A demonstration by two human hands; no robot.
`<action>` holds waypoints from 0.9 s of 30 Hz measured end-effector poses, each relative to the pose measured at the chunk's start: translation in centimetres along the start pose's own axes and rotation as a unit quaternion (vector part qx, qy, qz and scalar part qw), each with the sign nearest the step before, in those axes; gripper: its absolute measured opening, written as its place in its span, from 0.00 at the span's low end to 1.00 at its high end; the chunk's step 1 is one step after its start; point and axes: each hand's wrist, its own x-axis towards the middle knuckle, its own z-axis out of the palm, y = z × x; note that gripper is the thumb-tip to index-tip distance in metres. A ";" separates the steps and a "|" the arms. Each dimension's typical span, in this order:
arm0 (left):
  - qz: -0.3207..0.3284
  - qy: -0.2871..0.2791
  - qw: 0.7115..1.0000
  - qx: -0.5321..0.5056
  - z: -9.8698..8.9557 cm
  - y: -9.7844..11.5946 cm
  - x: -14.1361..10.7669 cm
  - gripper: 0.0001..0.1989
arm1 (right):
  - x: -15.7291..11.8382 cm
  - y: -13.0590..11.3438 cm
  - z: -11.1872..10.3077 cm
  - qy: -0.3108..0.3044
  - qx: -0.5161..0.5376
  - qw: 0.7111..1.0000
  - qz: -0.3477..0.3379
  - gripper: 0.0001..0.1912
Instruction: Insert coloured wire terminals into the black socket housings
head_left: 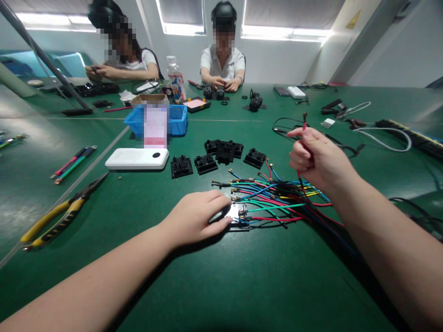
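Note:
My left hand [202, 216] is closed around the left side of a small silver-and-black part [238, 219] lying on the green table. Several wires with brass ends run into that part from the right. Raised above the table, my right hand [308, 152] pinches a red wire [305, 123] with its metal end pointing up. Below and left of the right hand spreads a bundle of blue, green, red, yellow and black wires [277, 198]. Several black plastic parts [224, 151] sit just beyond the bundle.
Yellow-handled pliers [65, 212], a white power bank [137, 159] and a blue bin [178, 121] are at the left. Black cables [287, 127] and a white charger [328, 123] lie at the right. Two people [223, 60] sit across the green table [221, 286].

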 end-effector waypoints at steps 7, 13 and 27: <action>0.000 -0.001 1.000 -0.001 0.1 -0.1 0.1 0.16 | 0.1 0.8 -0.4 -0.023 -0.193 0.980 -0.039 0.11; -0.002 0.002 1.000 -0.005 0.1 -0.1 0.1 0.15 | 0.5 1.1 -1.1 -0.129 -0.588 0.787 -0.137 0.15; -0.002 0.006 1.000 -0.007 0.1 -0.1 0.0 0.16 | -1.5 2.7 3.3 -0.283 -0.595 0.737 -0.153 0.08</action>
